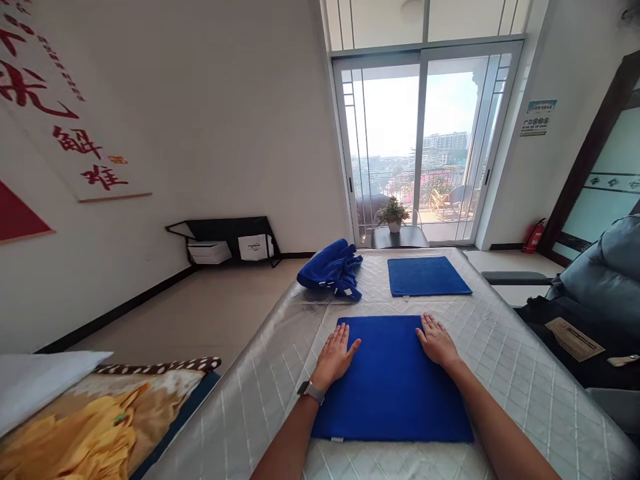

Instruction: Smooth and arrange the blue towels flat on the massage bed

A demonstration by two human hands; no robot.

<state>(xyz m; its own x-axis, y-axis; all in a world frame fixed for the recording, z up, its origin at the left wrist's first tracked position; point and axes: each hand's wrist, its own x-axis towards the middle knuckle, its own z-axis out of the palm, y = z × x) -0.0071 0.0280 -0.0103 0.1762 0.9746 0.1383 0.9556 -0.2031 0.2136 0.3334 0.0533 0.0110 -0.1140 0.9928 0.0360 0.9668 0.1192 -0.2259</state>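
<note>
A blue cloth (393,380) lies spread flat on the quilted mattress (260,393), with a small white tag at its near edge. My left hand (336,353) rests flat on its far left corner, fingers stretched out. On the far right corner lies my right hand (437,339), palm down with the fingers extended. Neither hand grips anything. Beyond them, a second blue cloth (429,275) is laid flat at the far right of the mattress. A crumpled pile of blue cloths (331,267) with white tags sits at the far left edge.
To the left are a white pillow (47,383) and a yellow garment (85,440) on bedding. A dark armchair (600,280) stands at the right. A chair (400,238) with a potted plant (394,213) is past the mattress's far end, before the sliding glass door (425,147).
</note>
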